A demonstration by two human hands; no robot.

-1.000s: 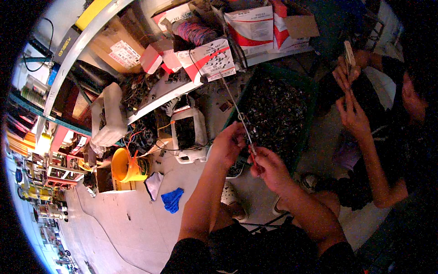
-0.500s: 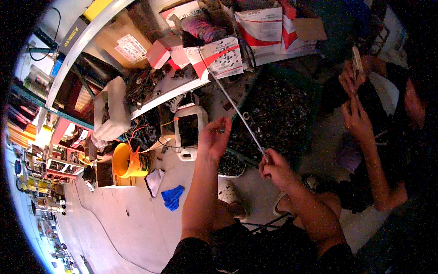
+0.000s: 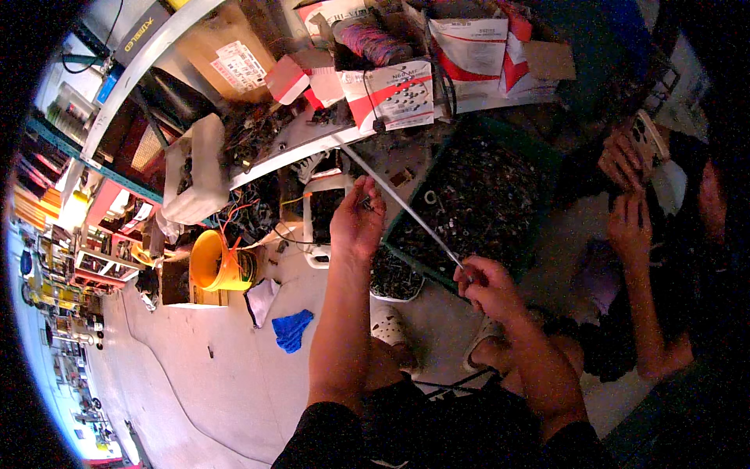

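Observation:
My left hand, palm turned up with curled fingers, holds small dark metal bits just left of a long thin silver rod. The rod slants up-left from my right hand, which is closed round its lower end. Beneath it sits a green crate full of small metal hardware, some of it loose rings and nuts. A smaller white-rimmed container of similar pieces is partly hidden behind my left forearm.
A shelf edge holds cartons and clutter above. At left are a yellow bucket, a blue cloth and a cable on the floor. A co-worker's hands are at right near a pale object. My shoes show below.
My left hand has come away from the rod, moving up and left. The rod's lower end and my right hand moved rightward. The co-worker's hands moved down and right.

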